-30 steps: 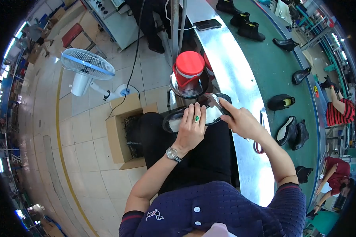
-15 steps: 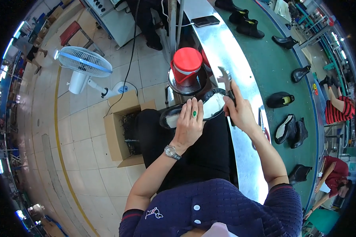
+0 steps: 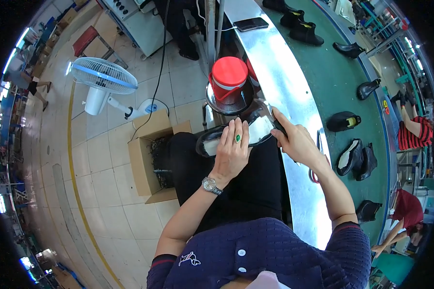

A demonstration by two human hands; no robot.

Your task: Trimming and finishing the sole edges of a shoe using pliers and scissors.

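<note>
A black shoe (image 3: 212,142) lies bottom up across my thighs, its pale underside (image 3: 258,129) facing me. My left hand (image 3: 232,147) presses flat over the middle of the shoe, fingers together, gripping it. In my right hand (image 3: 296,143) is a hammer (image 3: 278,119) with a dark handle, its metal head down at the shoe's right end. Motion blurs the head, so whether it touches the shoe I cannot tell.
Right of my legs runs a metal bench edge (image 3: 304,204) with a phone (image 3: 250,24) and red-handled scissors (image 3: 314,177). Beyond it a green conveyor (image 3: 318,72) carries several black shoes. A red jug (image 3: 229,77), a cardboard box (image 3: 142,166) and a fan (image 3: 101,77) stand ahead and left.
My right hand has swung the hammer down, bringing its head from above the bench to the shoe's right end. My left hand and the shoe have barely moved.
</note>
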